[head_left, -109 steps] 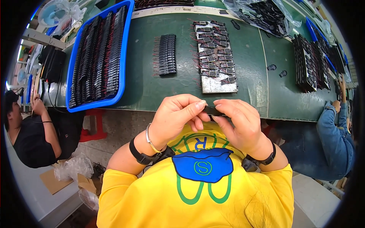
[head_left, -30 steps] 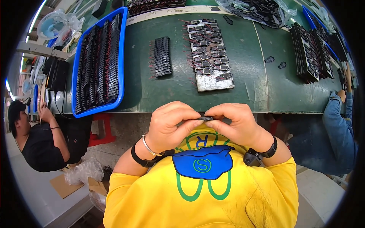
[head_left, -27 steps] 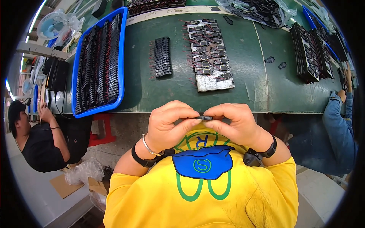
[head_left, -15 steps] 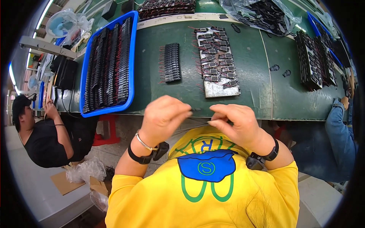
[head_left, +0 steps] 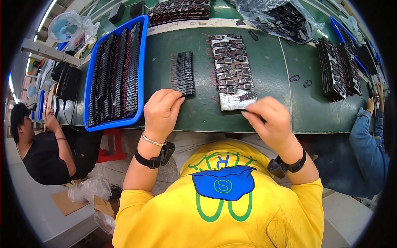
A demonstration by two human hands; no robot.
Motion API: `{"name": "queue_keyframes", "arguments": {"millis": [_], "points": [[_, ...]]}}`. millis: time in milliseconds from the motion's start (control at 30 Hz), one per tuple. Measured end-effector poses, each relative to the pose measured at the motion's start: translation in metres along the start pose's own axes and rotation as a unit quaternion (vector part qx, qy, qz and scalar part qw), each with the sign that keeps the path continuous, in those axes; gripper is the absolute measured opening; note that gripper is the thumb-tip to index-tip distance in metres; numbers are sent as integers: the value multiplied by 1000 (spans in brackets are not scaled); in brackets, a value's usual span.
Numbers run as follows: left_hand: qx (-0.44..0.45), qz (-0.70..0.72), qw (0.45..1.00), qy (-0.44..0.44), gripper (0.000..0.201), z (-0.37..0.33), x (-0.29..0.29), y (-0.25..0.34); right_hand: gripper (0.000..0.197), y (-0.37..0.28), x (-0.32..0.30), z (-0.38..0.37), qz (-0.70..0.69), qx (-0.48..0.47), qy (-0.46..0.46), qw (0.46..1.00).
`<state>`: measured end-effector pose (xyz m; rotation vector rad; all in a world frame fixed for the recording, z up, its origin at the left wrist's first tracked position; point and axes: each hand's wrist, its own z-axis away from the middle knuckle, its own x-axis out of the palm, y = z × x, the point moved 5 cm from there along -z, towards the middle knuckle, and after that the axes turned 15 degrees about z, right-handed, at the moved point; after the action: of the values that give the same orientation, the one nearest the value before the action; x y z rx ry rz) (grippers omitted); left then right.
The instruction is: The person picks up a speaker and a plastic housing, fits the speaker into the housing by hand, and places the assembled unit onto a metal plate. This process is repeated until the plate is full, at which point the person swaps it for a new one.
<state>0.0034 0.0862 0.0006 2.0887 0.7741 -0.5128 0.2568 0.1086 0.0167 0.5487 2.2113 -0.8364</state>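
My left hand [head_left: 161,110] is closed in a pinch at the near end of a row of slim black parts [head_left: 182,72] with red wires. Its thumb and finger meet at the last small black part, mostly hidden by the fingertips. At the near right corner of a metal plate [head_left: 233,101] is my right hand [head_left: 271,118], thumb and fingers drawn together. Whatever they hold, if anything, does not show. Black modules [head_left: 225,67] with small grey rectangular faces and red wires lie in two columns on that plate.
A blue tray [head_left: 144,62] packed with black wired parts stands at left. Behind are a stacked pile [head_left: 180,11] and a plastic bag [head_left: 285,20] of black pieces. Loaded plates [head_left: 335,74] stand at right. Co-workers sit at left [head_left: 45,144] and right [head_left: 368,153].
My hands have moved apart and forward from in front of my chest. The left went to the row of black parts, the right to the plate's near corner. The view shifted slightly.
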Motion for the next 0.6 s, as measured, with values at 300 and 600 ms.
{"name": "queue_keyframes", "arguments": {"millis": [300,600], "points": [[-28,27,998,43,20,10,-4,10,21,0,26,-37,135,5,-49,990],[-333,438,835,-26,18,26,19,23,22,-23,38,-35,106,-46,-41,992]]}}
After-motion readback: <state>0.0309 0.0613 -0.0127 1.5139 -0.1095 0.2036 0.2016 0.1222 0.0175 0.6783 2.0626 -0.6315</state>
